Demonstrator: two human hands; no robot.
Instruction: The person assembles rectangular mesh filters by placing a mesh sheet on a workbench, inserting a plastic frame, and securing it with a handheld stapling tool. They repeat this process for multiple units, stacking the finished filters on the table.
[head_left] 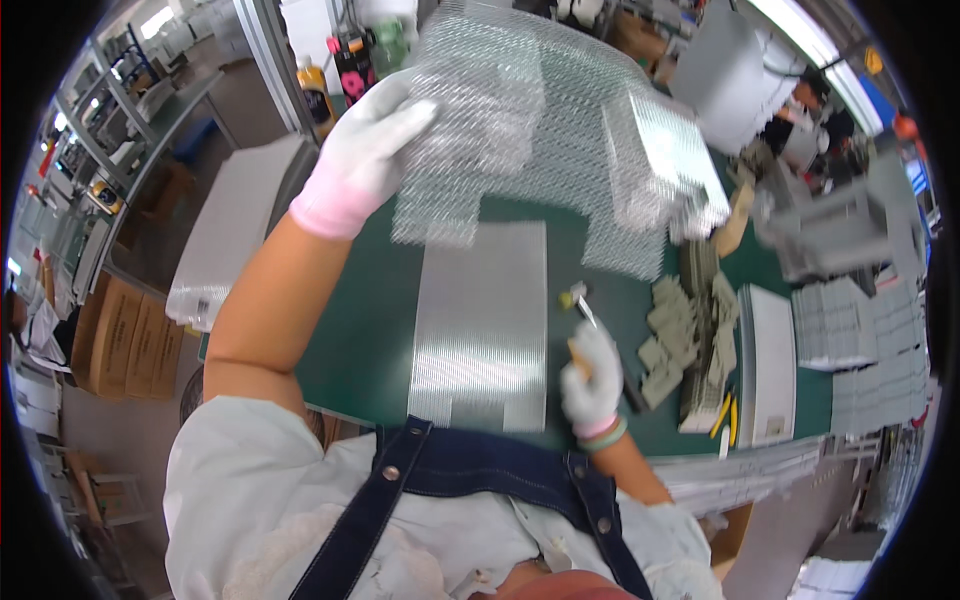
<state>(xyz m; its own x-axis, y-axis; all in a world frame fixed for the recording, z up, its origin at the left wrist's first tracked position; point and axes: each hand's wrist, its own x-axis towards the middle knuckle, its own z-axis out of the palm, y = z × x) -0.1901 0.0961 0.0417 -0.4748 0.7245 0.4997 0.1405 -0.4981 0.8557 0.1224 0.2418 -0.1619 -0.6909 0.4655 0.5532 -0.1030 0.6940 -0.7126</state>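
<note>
My left hand point(372, 140), in a white glove with a pink cuff, is raised and pinches the left part of a translucent ridged sheet point(470, 130). Similar ridged sheets overlap beside it across the far side of the table. A flat ridged silvery panel point(482, 320) lies in front of me. To the right of this panel, my right hand point(594, 380), also gloved, is closed around a slim tool point(587, 308) with a shiny metal end. A tan part shows at the fingers; blur hides what it is. A small yellow-green piece point(567, 299) is near the tool's tip.
Grey-green molded pieces point(675, 335) are heaped on the right of the green table point(350, 345). Yellow-handled pliers point(727, 420) and stacked white panels point(767, 365) lie beyond them. A bottle point(314, 90) stands far left; white boards point(235, 220) are at the left edge.
</note>
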